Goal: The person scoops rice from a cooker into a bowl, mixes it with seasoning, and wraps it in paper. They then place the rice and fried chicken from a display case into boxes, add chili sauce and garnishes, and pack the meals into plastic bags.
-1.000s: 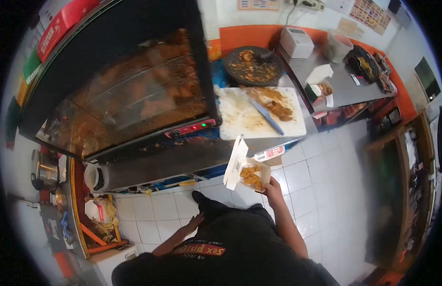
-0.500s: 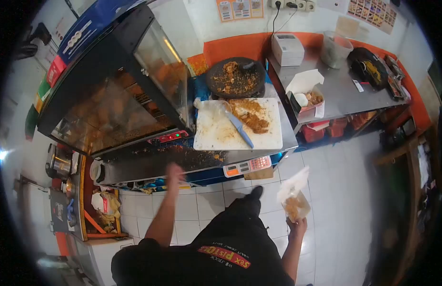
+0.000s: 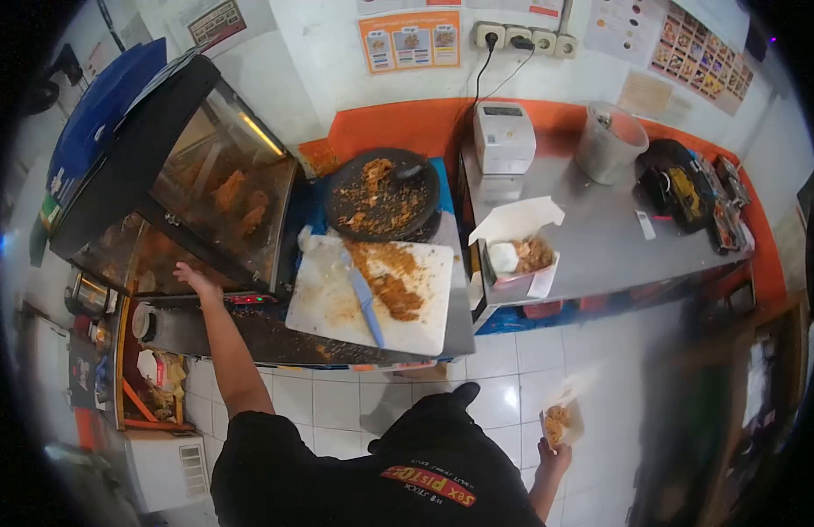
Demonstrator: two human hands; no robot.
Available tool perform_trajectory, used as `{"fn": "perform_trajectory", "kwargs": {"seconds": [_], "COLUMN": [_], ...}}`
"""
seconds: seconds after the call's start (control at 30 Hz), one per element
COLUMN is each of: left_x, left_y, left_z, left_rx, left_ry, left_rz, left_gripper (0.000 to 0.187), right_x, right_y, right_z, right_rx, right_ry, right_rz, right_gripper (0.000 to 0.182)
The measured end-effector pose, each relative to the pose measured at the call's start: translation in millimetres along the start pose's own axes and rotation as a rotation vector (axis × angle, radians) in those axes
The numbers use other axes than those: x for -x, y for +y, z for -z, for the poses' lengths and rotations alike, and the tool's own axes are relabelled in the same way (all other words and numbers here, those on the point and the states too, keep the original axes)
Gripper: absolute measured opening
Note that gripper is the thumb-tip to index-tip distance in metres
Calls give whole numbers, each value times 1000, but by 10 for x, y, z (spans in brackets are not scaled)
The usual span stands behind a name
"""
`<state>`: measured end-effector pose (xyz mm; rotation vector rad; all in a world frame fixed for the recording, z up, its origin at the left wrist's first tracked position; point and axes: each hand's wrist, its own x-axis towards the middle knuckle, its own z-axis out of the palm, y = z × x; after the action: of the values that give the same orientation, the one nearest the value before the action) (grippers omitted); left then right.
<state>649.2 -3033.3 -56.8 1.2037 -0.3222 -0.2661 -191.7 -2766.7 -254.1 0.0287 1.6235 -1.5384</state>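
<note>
My right hand (image 3: 555,458) grips an open white takeaway box (image 3: 576,422) low on the right, over the tiled floor. Pieces of fried chicken (image 3: 556,423) lie inside it. On the other side, my left hand (image 3: 199,281) reaches up with its fingers apart, right at the glass front of a black food warmer (image 3: 139,140). Fried chicken pieces (image 3: 253,211) show behind the warmer's glass. Nothing is seen in my left hand.
Beside the warmer, a white cutting board (image 3: 317,307) bears a blue-handled knife (image 3: 365,303) and brown crumbs. Behind it stands a dark stone mortar (image 3: 341,206). On the steel table (image 3: 591,224) are an open food box (image 3: 523,215), a white printer (image 3: 504,136) and a clear bucket (image 3: 611,145).
My left hand has moved up and left from the counter's front edge to the food warmer. The view has tilted and shifted. My right hand still grips the box.
</note>
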Motion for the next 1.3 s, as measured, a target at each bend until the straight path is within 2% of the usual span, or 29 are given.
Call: {"fn": "perform_trajectory", "kwargs": {"seconds": [0.03, 0.1, 0.17, 0.2, 0.23, 0.27, 0.3, 0.37, 0.4, 0.43, 0.47, 0.5, 0.53, 0.6, 0.63, 0.7, 0.77, 0.8, 0.87, 0.93, 1.0, 1.03, 1.07, 1.13, 1.17, 1.2, 1.23, 1.27, 1.3], "left_x": [44, 12, -81, -57, 424, 1085, 1730, 2544, 3194, 3571, 4003, 4501, 4803, 5104, 5231, 5419, 5521, 5542, 5590, 5590, 5655, 5691, 5718, 5753, 5763, 5759, 5741, 5726, 5731], "left_y": [-16, -19, -91, -189, 56, 209, 280, -119, -243, -621, -911, -1107, -1262, -1903, -2066, -2291, -2429, -2484, -2520, -2656, -2630, -2606, -2558, -2491, -2470, -2447, -2442, -2442, -2430], "left_z": [-62, -65, 78, 20, -245, -730, -1170, -1444, -1772, -1885, -2091, -2393, -2618, -2875, -2947, -3203, -3319, -3360, -3333, -3296, -3368, -3377, -3395, -3480, -3507, -3498, -3496, -3504, -3509], "left_rx": [-1, -174, -7, -92, -247, -156, -187, -403, -403, -634, -588, -595, -747, -838, -860, -730, -704, -666, -802, -534, -517, -493, -505, -498, -484, -499, -486, -471, -480], "left_ry": [10, 175, 29, 262, 374, 470, 506, 100, -50, -170, -438, -522, -640, -769, -763, -626, -584, -549, -506, -437, -427, -428, -404, -424, -398, -382, -396, -412, -399], "left_rz": [-4, 1, 22, -100, -83, -322, -460, -680, -574, -654, -555, -472, -155, -218, -206, 258, 332, 399, 371, 483, 493, 506, 509, 572, 595, 603, 611, 619, 628], "left_gripper": [98, 95, 85, 64, 48, 33, 28, 24, 20, 17, 19, 25, 28, 39, 39, 50, 52, 54, 49, 47, 49, 50, 50, 48, 46, 46, 46, 46, 46], "right_x": [-189, -469, -688, -866, -1078, -985, -1143, -1395, -1549, -1688, -1857, -2062, -2263, -2564, -2676, -3006, -3369, -3566, -3894, -4094, -4224, -4193, -4158, -4026, -3729, -3577, -3557, -3410, -3258], "right_y": [-156, -401, -784, -908, -1001, -1298, -1405, -1651, -1762, -1867, -1972, -2079, -2164, -2381, -2525, -2771, -2961, -3054, -3149, -3291, -3277, -3248, -3195, -3109, -3102, -2948, -2625, -2501, -2370], "right_z": [-29, -130, -282, -364, -300, -621, -675, -811, -858, -889, -947, -1001, -1041, -1081, -1121, -1299, -1457, -1593, -1934, -2281, -2595, -2711, -2766, -2809, -2950, -3051, -3120, -3295, -3430], "right_rx": [18, 44, 239, -12, 282, 77, 43, 8, 7, 9, 11, 19, 17, 32, 86, 129, 244, 264, 281, 341, 452, 584, 598, 879, 785, 743, 705, 825, 944], "right_ry": [-26, -53, -120, -159, -238, -163, -167, -198, -193, -220, -254, -260, -290, -350, -360, -383, -409, -465, -555, -615, -598, -398, -416, -161, -348, -672, -998, -1259, -1461], "right_rz": [33, 47, 187, 78, 227, 81, 87, 75, 38, 39, 39, 39, 31, 32, 14, -4, -37, -18, -24, -69, 196, 414, 400, 909, 940, 716, 644, 1017, 888], "right_gripper": [59, 60, 48, 42, 40, 46, 44, 50, 54, 53, 52, 52, 47, 41, 41, 40, 45, 40, 34, 36, 41, 37, 37, 27, 17, 15, 19, 25, 35]}}
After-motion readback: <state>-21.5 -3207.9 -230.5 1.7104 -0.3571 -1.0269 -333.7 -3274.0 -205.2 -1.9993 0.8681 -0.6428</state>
